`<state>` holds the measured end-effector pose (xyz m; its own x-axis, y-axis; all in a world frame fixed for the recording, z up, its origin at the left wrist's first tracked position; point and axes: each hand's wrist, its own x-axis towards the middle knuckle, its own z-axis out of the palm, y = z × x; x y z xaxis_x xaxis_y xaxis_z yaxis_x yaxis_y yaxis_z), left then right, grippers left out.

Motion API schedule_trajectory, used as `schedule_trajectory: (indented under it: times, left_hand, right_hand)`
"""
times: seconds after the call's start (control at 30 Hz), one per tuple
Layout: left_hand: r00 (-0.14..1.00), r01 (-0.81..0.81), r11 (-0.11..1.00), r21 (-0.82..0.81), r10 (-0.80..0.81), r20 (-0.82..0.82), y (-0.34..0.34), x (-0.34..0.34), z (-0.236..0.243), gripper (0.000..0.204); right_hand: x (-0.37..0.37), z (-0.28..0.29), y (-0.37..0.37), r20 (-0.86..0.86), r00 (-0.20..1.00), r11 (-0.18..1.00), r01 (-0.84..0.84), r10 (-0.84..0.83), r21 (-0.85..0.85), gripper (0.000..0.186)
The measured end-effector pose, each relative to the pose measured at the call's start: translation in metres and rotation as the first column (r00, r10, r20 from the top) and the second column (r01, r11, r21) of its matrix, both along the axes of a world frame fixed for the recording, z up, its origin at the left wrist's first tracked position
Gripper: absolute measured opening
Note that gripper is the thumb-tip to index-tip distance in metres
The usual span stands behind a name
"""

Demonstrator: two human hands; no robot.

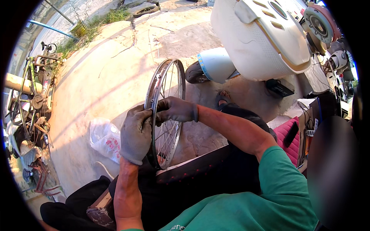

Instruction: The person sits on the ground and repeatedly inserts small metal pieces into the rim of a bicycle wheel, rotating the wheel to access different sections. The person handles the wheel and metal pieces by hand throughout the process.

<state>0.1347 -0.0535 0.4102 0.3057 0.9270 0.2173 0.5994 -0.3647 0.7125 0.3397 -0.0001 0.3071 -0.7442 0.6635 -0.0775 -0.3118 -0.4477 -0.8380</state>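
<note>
A spoked bicycle wheel [181, 82] stands upright in front of me, its metal rim turned nearly edge-on. My left hand [136, 136], in a grey work glove, is closed on the near left side of the rim, thumb and fingertips pressed at its outer face. From the other side, my right hand [176, 109], gloved too, grips the rim close to the left fingertips. Whether a small part is pinched between the fingers cannot be made out. No tyre shows on the visible stretch of rim. The wheel's lower end comes down by my dark-trousered legs.
A crumpled clear plastic bag [104, 138] lies on the concrete left of the wheel. Ahead to the right stands a scooter with a white basket [246, 42]. Bicycle frames and scrap [36, 96] pile at far left. On the right, a phone [291, 134] rests on a pink quilted pad [283, 133].
</note>
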Motion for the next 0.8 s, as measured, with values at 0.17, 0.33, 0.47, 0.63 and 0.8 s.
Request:
schedule_trajectory:
  times: [0.17,0.33,0.47,0.63,0.8]
  left_hand:
    - [1.0,0.007,0.998,0.056,-0.006,-0.013,0.001,0.002,-0.003,0.025]
    - [1.0,-0.019,0.998,0.053,0.018,0.025,0.001,0.012,-0.007,0.024]
    - [0.999,-0.04,0.997,0.063,0.038,0.028,0.001,0.013,-0.005,0.023]
    - [0.997,-0.055,0.986,0.16,0.047,0.055,0.003,0.005,-0.008,0.02]
    - [0.99,-0.096,0.981,0.167,0.077,0.12,0.004,0.013,-0.015,0.024]
  right_hand:
    - [0.002,0.001,-0.001,-0.001,1.0,1.0,0.023,-0.023,0.017,0.026]
    - [0.014,0.002,0.001,0.01,0.999,0.997,0.037,-0.038,0.072,0.029]
    - [0.011,0.005,0.001,0.145,0.986,0.99,0.064,-0.082,0.125,0.031]
    - [0.007,0.015,-0.001,0.303,0.947,0.988,0.063,-0.104,0.142,0.042]
    - [0.011,0.007,-0.004,0.17,0.976,0.987,0.123,-0.139,0.1,0.038]
